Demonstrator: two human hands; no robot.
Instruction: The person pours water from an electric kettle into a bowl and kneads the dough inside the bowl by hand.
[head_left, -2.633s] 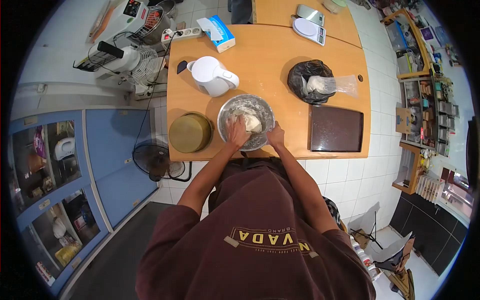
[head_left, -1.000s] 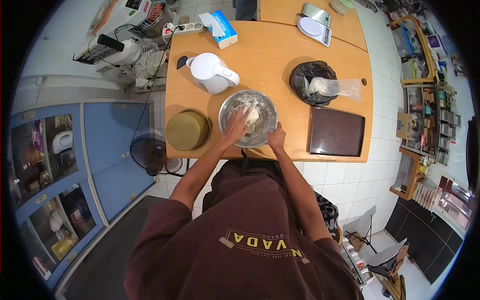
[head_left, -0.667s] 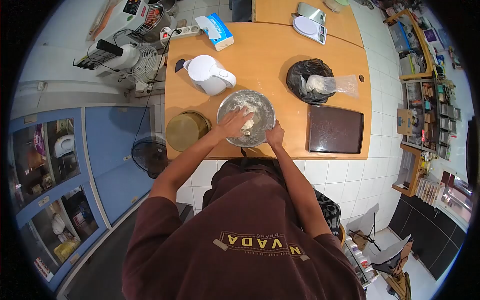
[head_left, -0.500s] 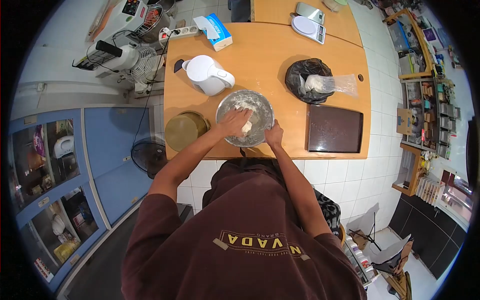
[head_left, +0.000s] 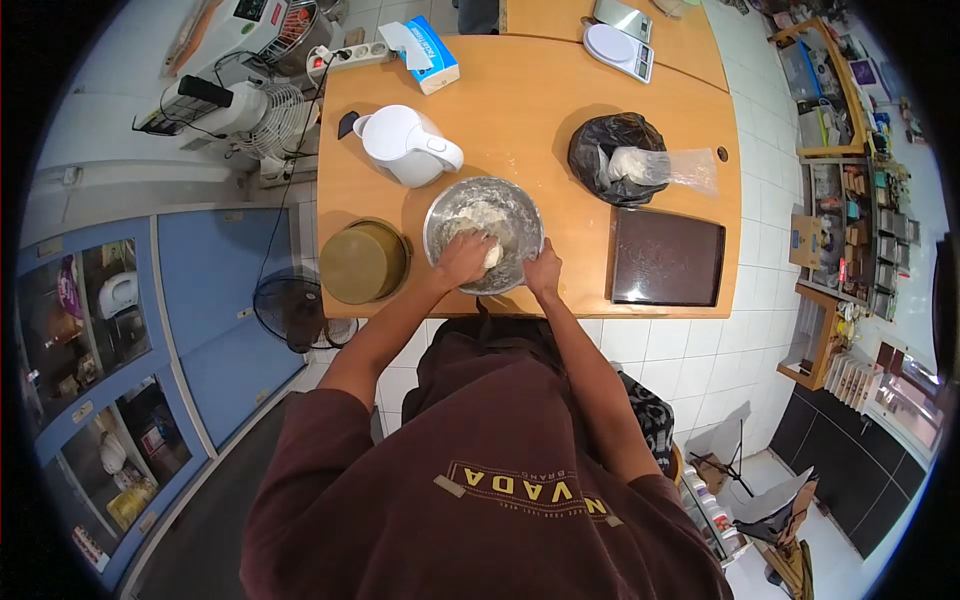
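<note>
A metal mixing bowl (head_left: 524, 205), dusted with flour inside, stands near the table's front edge. Inside it, my left hand (head_left: 466, 258) presses on pale dough (head_left: 493, 257) with its fingers curled over it. Part of the dough is hidden beneath that hand. Loose flour or crumbs cling to the bowl's far wall. My right hand (head_left: 542, 272) is closed on the bowl's right rim, with the thumb over the edge.
Left of the bowl are a white electric kettle (head_left: 400, 145) and an olive round container (head_left: 362, 262). To the right lie a dark baking tray (head_left: 668, 257) and a black plastic bag (head_left: 590, 150) holding a clear bag of white powder (head_left: 632, 164). Scales (head_left: 612, 48) and tissues (head_left: 425, 55) sit farther back.
My left hand has moved nearer the bowl's front side, drawing back over the dough. My right hand stays on the rim. The whole view has shifted slightly.
</note>
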